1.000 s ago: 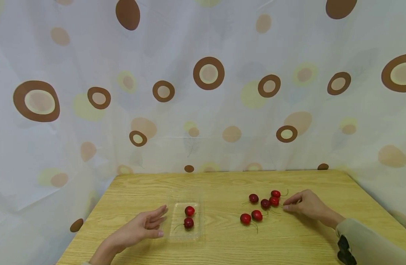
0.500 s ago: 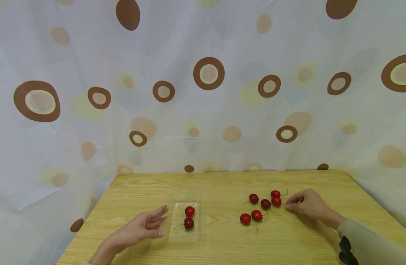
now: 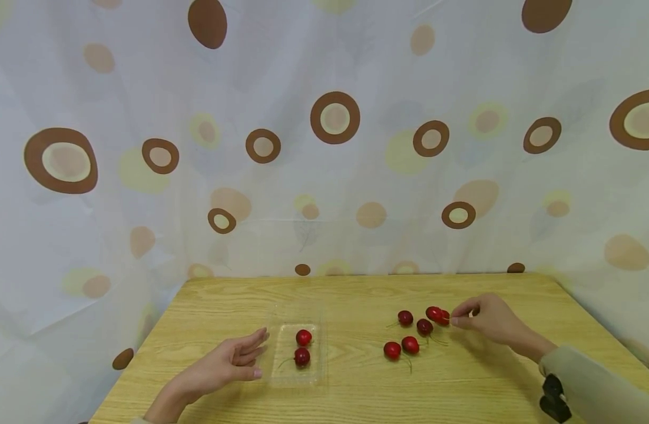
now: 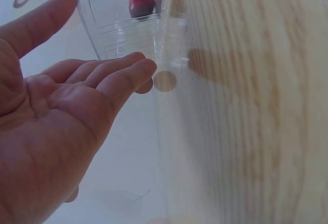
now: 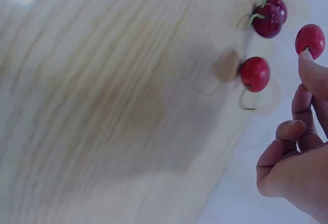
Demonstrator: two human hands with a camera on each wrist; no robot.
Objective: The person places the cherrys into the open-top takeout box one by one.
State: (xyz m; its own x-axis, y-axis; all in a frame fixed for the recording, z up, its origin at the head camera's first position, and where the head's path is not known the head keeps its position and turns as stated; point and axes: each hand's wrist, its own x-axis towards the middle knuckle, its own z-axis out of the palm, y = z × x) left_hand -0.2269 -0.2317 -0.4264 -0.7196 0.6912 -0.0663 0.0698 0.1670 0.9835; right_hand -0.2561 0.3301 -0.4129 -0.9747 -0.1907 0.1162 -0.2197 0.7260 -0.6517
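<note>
At the table's near edge, the left hand [image 3: 226,362] lay open-fingered beside a clear plastic tray [image 3: 282,377] holding two cherries, apparently steadying it. Farther back toward the right edge, the right hand [image 3: 486,318] pinched one cherry [image 3: 434,314] by its stem, lifted above the loose cherries [image 3: 409,344].

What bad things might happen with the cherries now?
The right hand pinches one cherry only by its thin stem, so it might swing loose and drop. It hangs right beside another cherry, which could get bumped and roll on the table. The clear tray looks light; the left hand lies open beside it and might nudge it.
</note>
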